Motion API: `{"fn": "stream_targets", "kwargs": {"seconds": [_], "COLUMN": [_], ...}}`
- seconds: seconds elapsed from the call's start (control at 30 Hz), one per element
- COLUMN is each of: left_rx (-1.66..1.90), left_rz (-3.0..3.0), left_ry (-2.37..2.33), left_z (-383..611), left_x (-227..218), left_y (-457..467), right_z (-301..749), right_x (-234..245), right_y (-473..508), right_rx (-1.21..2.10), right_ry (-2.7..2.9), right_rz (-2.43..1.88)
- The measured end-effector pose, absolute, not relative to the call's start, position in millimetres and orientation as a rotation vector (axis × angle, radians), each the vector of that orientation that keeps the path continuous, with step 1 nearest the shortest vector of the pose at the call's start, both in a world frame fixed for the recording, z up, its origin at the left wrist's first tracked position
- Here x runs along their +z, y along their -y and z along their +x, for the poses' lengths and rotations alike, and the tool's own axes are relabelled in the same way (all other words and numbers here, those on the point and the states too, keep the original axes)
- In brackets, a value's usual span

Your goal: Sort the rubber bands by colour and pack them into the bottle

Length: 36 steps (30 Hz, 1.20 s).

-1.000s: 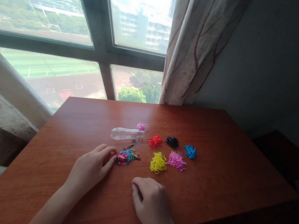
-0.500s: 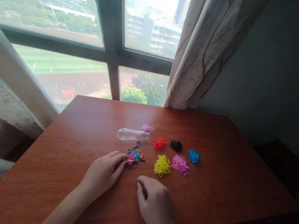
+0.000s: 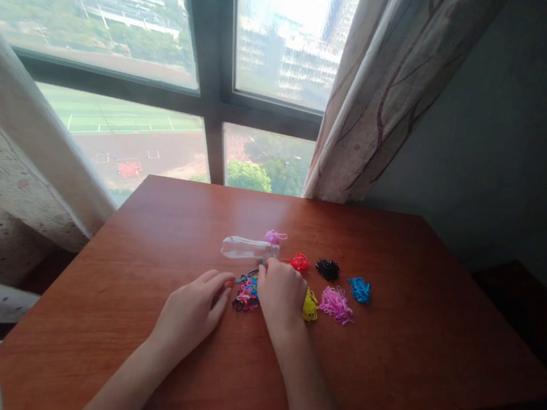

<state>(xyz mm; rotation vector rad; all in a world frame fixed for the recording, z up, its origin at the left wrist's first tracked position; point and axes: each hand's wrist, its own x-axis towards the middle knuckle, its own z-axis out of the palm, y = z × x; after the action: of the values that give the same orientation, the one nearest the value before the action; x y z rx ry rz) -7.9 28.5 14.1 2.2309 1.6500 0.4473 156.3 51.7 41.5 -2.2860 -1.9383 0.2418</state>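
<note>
My left hand (image 3: 195,302) rests on the table at the left of a mixed pile of coloured rubber bands (image 3: 246,293), its fingers bent and the thumb apart, with nothing seen in it. My right hand (image 3: 282,295) reaches over the right part of that pile, fingertips pinched at a small blue rubber band (image 3: 261,261) below the bottle's neck. The hand hides part of the mixed pile and of the yellow rubber bands (image 3: 310,306). A clear plastic bottle (image 3: 245,248) lies on its side just beyond, with a pink cap (image 3: 274,236) near its mouth.
Sorted heaps of red rubber bands (image 3: 299,263), black rubber bands (image 3: 327,269), blue rubber bands (image 3: 360,290) and pink rubber bands (image 3: 337,305) lie to the right on the wooden table (image 3: 411,344). Behind stand a window and a curtain (image 3: 368,96).
My right hand has moved forward from the near side of the table to the small blue rubber band. My left hand has drawn slightly away from the mixed pile. The view has shifted slightly.
</note>
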Motion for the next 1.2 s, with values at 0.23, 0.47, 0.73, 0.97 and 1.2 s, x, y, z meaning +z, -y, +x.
{"fn": "stream_targets", "kwargs": {"seconds": [0.23,0.47,0.73,0.97,1.2], "left_rx": [0.284,0.239,0.277,0.4,0.421], "left_rz": [2.312,2.349,2.335,2.273,2.264], "left_ry": [-1.675,-1.649,-1.54,-1.49,-1.508], "left_z": [-2.3,2.1,-2.3,-8.1,-8.5], "left_x": [18.2,18.6,17.6,15.0,15.2], "left_y": [-28.2,-31.2,-27.7,-28.5,-28.6], "right_z": [157.6,162.8,175.6,187.7,183.9], "right_x": [32.0,34.5,45.7,49.3,42.4], "right_y": [-56.6,-57.0,-46.1,-25.2,-15.6], "right_rx": [0.241,0.349,0.407,0.315,0.294], "right_ry": [1.982,2.086,2.212,2.186,2.248], "right_rz": [-2.239,-2.113,-1.982,-2.175,-2.164]}}
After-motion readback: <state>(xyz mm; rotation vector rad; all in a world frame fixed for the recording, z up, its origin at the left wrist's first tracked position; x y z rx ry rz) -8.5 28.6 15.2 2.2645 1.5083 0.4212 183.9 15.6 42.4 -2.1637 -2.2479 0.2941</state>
